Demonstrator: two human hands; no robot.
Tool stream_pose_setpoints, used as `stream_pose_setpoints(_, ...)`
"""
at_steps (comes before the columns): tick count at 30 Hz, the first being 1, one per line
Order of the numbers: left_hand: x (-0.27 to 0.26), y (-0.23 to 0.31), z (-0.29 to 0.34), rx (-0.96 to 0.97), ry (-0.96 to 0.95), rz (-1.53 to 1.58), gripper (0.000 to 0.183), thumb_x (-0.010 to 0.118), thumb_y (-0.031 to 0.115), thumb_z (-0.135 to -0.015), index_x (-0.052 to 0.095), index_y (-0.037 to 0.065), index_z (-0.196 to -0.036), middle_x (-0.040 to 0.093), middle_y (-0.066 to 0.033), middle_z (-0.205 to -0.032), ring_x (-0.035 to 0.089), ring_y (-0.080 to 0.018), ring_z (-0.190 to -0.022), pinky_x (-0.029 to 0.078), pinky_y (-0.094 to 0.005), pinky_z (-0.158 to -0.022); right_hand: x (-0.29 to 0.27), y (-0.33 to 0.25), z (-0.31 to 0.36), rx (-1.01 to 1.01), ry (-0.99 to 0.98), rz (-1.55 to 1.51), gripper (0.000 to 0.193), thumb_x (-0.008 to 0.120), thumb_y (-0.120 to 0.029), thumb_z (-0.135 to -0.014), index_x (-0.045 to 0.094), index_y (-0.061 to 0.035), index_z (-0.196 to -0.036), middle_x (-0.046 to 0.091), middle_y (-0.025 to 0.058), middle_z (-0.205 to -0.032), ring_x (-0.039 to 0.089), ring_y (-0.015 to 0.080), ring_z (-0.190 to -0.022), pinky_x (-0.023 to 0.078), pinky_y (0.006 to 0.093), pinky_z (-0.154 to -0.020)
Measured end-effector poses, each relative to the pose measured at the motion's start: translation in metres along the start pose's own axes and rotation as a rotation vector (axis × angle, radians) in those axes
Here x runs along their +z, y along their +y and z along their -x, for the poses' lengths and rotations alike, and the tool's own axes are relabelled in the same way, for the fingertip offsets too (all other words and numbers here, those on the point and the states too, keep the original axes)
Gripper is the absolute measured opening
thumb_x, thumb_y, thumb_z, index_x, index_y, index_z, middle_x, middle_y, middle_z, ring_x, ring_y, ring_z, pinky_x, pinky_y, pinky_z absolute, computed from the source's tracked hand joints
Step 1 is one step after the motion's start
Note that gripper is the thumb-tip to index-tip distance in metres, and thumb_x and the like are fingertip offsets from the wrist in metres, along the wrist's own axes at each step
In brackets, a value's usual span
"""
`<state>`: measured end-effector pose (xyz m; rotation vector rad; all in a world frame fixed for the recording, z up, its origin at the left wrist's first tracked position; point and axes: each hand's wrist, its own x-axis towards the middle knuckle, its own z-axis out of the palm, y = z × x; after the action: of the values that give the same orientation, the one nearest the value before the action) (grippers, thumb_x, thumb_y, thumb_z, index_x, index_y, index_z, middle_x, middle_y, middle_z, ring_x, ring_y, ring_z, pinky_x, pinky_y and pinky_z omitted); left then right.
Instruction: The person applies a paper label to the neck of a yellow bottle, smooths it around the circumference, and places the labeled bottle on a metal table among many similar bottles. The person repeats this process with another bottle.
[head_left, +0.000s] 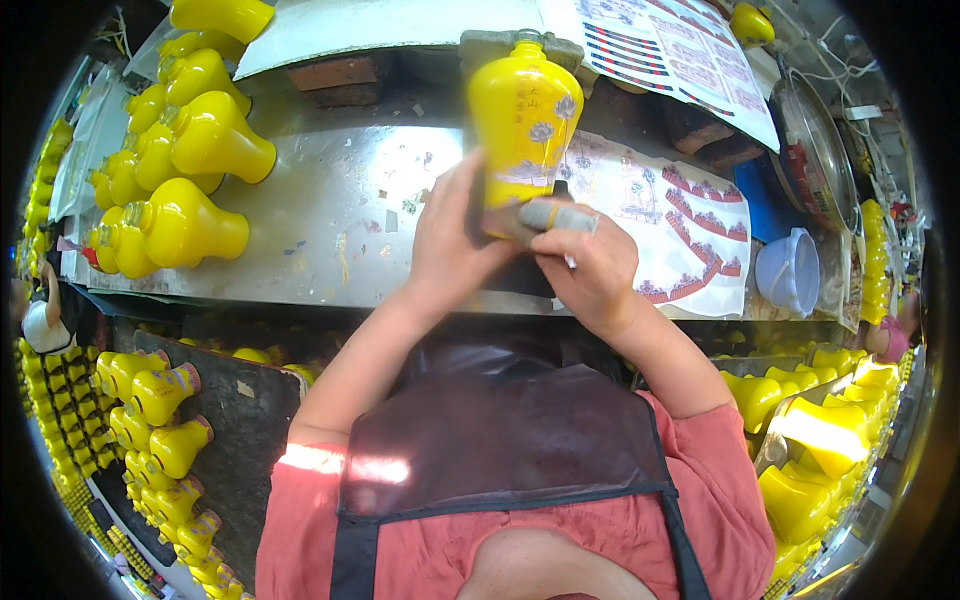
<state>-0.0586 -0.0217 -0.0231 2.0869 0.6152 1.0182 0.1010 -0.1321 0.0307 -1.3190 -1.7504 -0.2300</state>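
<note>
A glossy yellow vase [521, 110] with purple lotus pictures and dark lettering lies in front of me, its narrow neck pointing away, on a grey padded rest [567, 52]. My left hand [452, 230] lies along the left side of its lower end, fingers against the wall, holding it. At the right of that same end, my right hand [592, 260] is closed around a small grey piece with a yellow band [556, 216], whose kind I cannot make out. Motion blurs both hands slightly, and they hide part of the vase's base.
More yellow vases [195, 225] lie at the left of the metal worktop [330, 240]. Printed decal sheets [690, 225] cover the right, near a pale blue bucket [788, 270]. Bricks [345, 75] prop a white board. Further vases [165, 395] flank me on both sides.
</note>
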Motion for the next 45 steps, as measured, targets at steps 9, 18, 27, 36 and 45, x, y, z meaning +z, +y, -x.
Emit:
stream_pose_setpoints(9,0.003,0.005,-0.003,-0.033,0.031,0.005,0.091,0.090,0.020,-0.072,0.046,0.006,-0.150,0.067,-0.0176,-0.124,0.064,-0.0374,-0.114,0.050,-0.0465,-0.098,-0.007,-0.005,-0.018,-0.190,-0.196,0.143,0.034,0.078,0.002,-0.071,0.076,-0.0110,-0.103,0.074,0.0097,-0.091,0.073,0.0282,-0.080,0.059,0.0378,-0.068)
stream_pose_setpoints(18,0.009,0.011,-0.004,-0.029,0.085,-0.107,0.088,0.089,0.018,-0.071,0.049,0.006,-0.148,0.068,-0.0147,-0.122,0.064,-0.0368,-0.110,0.050,-0.0463,-0.096,-0.014,-0.026,-0.042,-0.164,-0.313,0.290,0.029,0.074,-0.011,-0.075,0.075,-0.0105,-0.104,0.071,0.0091,-0.095,0.072,0.0279,-0.090,0.058,0.0391,-0.078)
stream_pose_setpoints(27,-0.007,0.023,-0.013,-0.103,-0.032,-0.019,0.102,0.088,0.024,-0.073,0.032,0.003,-0.156,0.044,-0.0270,-0.148,0.047,-0.0452,-0.134,0.041,-0.0498,-0.112,-0.010,0.011,-0.039,0.035,-0.269,0.144,0.028,0.075,-0.003,-0.080,0.073,-0.0114,-0.106,0.071,0.0106,-0.097,0.070,0.0297,-0.086,0.056,0.0401,-0.075)
stream_pose_setpoints(36,0.023,0.019,-0.088,-0.180,0.050,0.015,0.096,0.083,0.025,-0.081,0.027,0.001,-0.155,0.034,-0.0292,-0.151,0.039,-0.0473,-0.140,0.037,-0.0495,-0.117,-0.029,0.061,-0.112,0.318,-0.007,0.198,0.029,0.074,-0.007,-0.091,0.069,-0.0037,-0.119,0.075,0.0148,-0.104,0.075,0.0284,-0.090,0.058,0.0336,-0.080)
stream_pose_setpoints(45,0.025,0.006,-0.090,-0.364,0.052,0.345,0.085,0.081,0.027,-0.084,0.035,0.001,-0.150,0.044,-0.0245,-0.140,0.049,-0.0409,-0.131,0.042,-0.0456,-0.112,-0.018,0.081,-0.139,0.168,-0.188,0.258,0.021,0.069,-0.019,-0.090,0.073,-0.0040,-0.104,0.072,0.0186,-0.093,0.070,0.0383,-0.084,0.056,0.0453,-0.078)
